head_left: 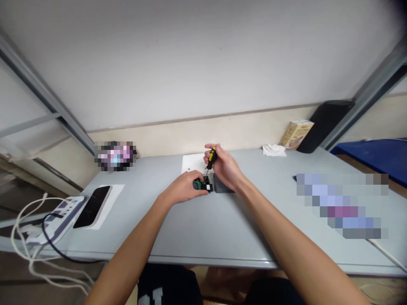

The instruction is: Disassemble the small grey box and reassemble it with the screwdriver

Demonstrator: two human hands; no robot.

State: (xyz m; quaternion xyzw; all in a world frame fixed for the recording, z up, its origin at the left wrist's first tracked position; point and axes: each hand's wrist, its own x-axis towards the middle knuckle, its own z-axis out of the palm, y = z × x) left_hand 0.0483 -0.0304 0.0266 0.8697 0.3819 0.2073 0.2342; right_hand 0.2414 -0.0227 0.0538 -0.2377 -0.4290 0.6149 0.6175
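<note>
I count two hands at work on the grey table [203,228]. My left hand [184,186] lies flat over one small black device [203,185] near the table's middle, fingers curled round it and pinning it down; a bit of green circuit board [198,183] shows inside it. My right hand [224,167] is closed round one screwdriver [211,159] with a yellow-and-black handle, held nearly upright, tilted a little, its tip down on the device. Just beside the device, under my right wrist, sits one grey box [222,186]. One white sheet of paper [193,163] lies behind the hands, with a few tiny dark specks on it that I cannot tell apart. At the far left I see one dark phone [92,206] on another white sheet, and one power strip [59,216] with cables hanging off the edge. At the back right: one crumpled white cloth [273,149], one carton [296,134], one black leaning object [324,125].
</note>
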